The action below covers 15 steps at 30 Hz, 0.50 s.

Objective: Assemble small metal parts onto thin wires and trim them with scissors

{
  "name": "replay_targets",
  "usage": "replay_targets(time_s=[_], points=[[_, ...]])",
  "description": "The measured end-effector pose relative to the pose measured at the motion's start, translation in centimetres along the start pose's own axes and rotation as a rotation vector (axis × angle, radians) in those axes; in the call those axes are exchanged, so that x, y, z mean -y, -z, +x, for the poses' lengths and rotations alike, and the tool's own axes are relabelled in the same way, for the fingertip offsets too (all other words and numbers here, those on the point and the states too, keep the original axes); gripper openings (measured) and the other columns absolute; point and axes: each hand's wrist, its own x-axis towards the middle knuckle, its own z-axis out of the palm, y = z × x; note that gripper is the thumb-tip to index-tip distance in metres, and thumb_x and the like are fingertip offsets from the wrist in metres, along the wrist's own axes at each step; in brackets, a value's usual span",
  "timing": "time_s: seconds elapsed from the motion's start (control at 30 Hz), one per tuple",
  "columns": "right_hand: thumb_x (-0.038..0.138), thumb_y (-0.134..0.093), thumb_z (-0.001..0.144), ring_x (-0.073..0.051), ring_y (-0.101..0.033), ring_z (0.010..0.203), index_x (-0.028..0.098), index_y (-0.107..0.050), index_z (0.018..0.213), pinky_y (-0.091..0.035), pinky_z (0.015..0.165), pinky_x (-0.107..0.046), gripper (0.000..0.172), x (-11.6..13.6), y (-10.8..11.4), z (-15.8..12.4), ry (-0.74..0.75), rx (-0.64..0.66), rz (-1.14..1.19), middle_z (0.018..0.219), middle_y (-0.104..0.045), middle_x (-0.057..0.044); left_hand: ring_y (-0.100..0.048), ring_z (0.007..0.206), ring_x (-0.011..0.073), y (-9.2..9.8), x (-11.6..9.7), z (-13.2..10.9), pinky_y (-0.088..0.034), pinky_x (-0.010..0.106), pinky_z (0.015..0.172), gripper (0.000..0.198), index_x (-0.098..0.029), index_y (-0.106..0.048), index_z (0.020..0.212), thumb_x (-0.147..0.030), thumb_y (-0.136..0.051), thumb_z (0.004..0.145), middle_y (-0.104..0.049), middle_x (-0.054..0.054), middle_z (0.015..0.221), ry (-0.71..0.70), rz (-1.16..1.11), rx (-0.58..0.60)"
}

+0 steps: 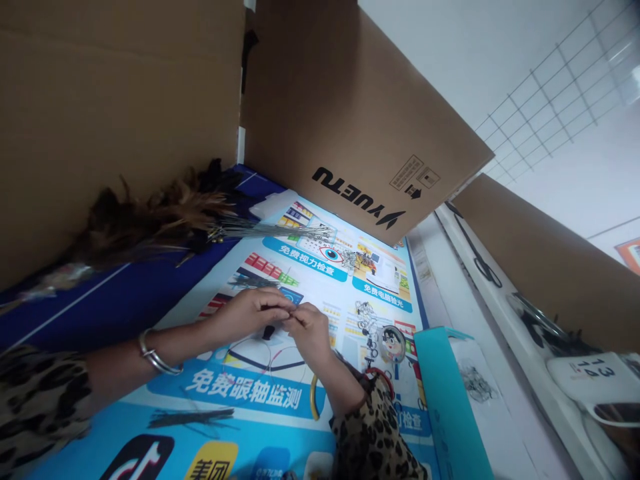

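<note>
My left hand (250, 315) reaches in from the left, a silver bangle on its wrist, with fingers and thumb pinched together. Fingertip to fingertip with it, my right hand (313, 333) is also closed in a pinch. Whatever lies between them is too small or too hidden to name. A small dark object (269, 331) shows just under my left fingers. Beyond my left hand lies a bundle of thin dark strands (253, 280) on the printed sheet. Nearer to me is a second bundle of short dark wires (190, 417).
Brown feathers (165, 207) and a bundle of long thin wires (270, 230) lie at the back left. Loose small metal pieces (367, 320) are scattered right of my hands. A teal box (447, 400) stands at the right. Cardboard panels (350, 120) rise behind.
</note>
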Motion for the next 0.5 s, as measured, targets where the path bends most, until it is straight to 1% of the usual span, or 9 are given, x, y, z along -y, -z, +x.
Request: replay_targets(time_s=[0.1,0.17,0.27,0.4,0.5], points=[[0.015,-0.067,0.082,-0.013,-0.053,0.065,0.021,-0.057,0.052,-0.042,0.063,-0.023,0.032,0.27,0.01,-0.06,-0.006,0.01,-0.04,0.063,-0.047,0.004,-0.068,0.092,0.0203,-0.18,-0.06,0.13,-0.053,0.031,0.085,0.022,-0.021,-0.08,0.096,-0.03,-0.061,0.089,-0.075,0.005,0.095,0.017,-0.019,-0.021],[0.017,-0.067,0.082,-0.012,-0.051,0.063,0.021,-0.051,0.051,-0.04,0.062,-0.024,0.035,0.34,-0.11,-0.16,-0.001,0.002,-0.043,0.063,-0.044,0.004,-0.068,0.091,0.0202,-0.22,-0.13,0.18,-0.053,0.031,0.085,0.02,-0.021,-0.08,0.095,-0.029,-0.063,0.088,-0.076,0.005,0.094,0.018,-0.023,-0.017],[0.013,-0.065,0.079,-0.012,-0.05,0.063,0.021,-0.046,0.048,-0.038,0.06,-0.024,0.037,0.2,-0.38,-0.25,-0.006,-0.008,-0.059,0.065,-0.043,0.004,-0.068,0.091,0.0199,-0.28,-0.14,0.21,-0.053,0.031,0.084,0.02,-0.022,-0.08,0.094,-0.029,-0.062,0.088,-0.076,0.005,0.094,0.004,-0.036,0.015],[0.01,-0.063,0.076,-0.012,-0.05,0.063,0.021,-0.047,0.047,-0.038,0.061,-0.025,0.034,-0.1,-0.61,-0.2,-0.027,0.002,-0.118,0.065,-0.045,0.004,-0.068,0.091,0.0198,-0.56,-0.05,0.24,-0.053,0.031,0.084,0.02,-0.022,-0.079,0.093,-0.03,-0.061,0.089,-0.075,0.005,0.092,0.003,-0.038,0.034],[0.009,-0.061,0.074,-0.012,-0.049,0.062,0.02,-0.045,0.047,-0.037,0.059,-0.024,0.033,-0.17,-0.6,-0.1,-0.02,0.002,-0.118,0.064,-0.044,0.004,-0.068,0.091,0.02,-0.7,-0.08,0.25,-0.052,0.031,0.084,0.021,-0.022,-0.079,0.093,-0.029,-0.059,0.091,-0.075,0.005,0.093,0.01,-0.007,0.032]])
